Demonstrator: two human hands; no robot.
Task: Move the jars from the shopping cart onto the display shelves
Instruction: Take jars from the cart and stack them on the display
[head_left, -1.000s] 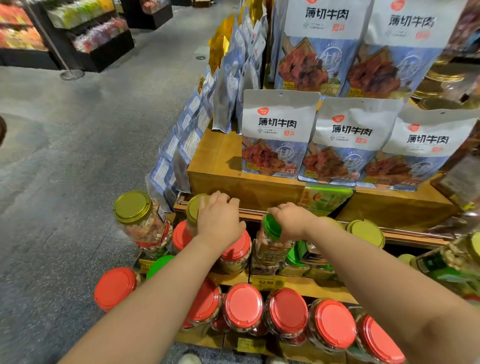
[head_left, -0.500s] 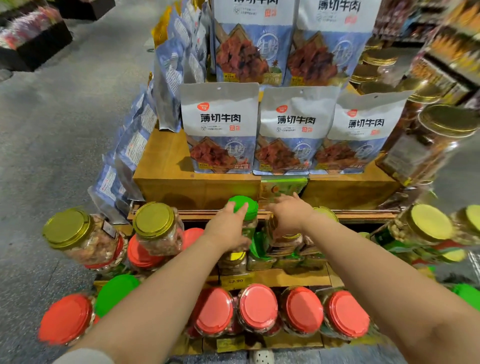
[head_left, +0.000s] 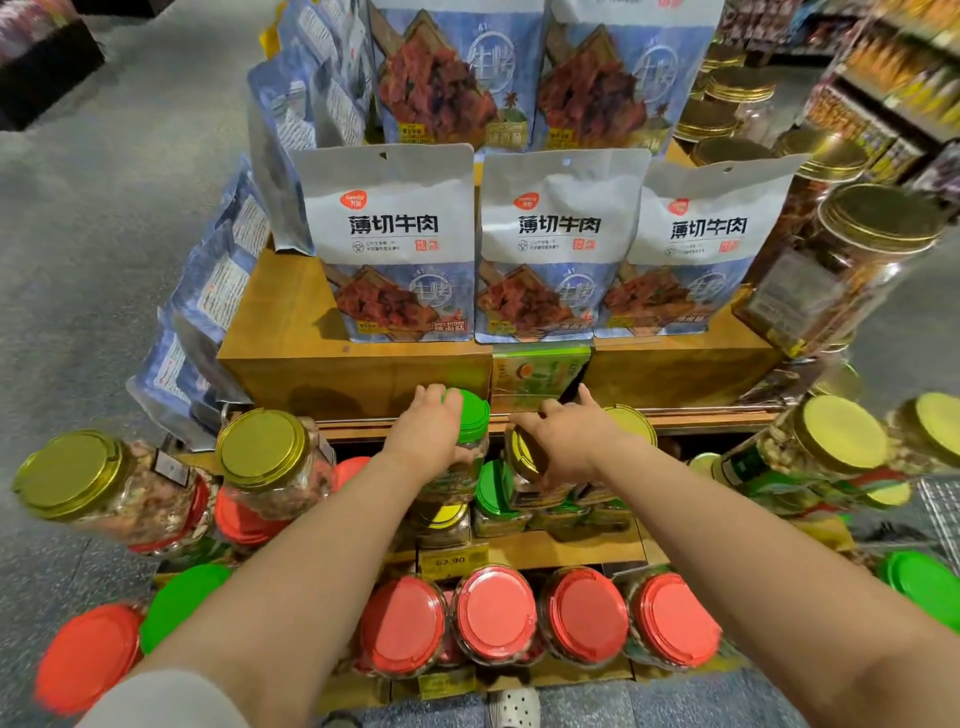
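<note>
Both hands on jars at the middle shelf

The left hand (head_left: 428, 436) grips a green-lidded jar (head_left: 467, 431); at its 3 o'clock, the right hand (head_left: 566, 441) curls round a yellow-lidded jar (head_left: 524, 457) on the wooden shelf (head_left: 561, 545).

Retail shop floor. A tiered wooden display stand (head_left: 358, 364) carries identical snack pouches (head_left: 395, 244) on top, lidded jars (head_left: 493, 613) in rows on the tiers below, and a yellow price tag (head_left: 451, 561) on a lower shelf edge; further stocked shelving (head_left: 893, 93) stands behind the stand.
</note>
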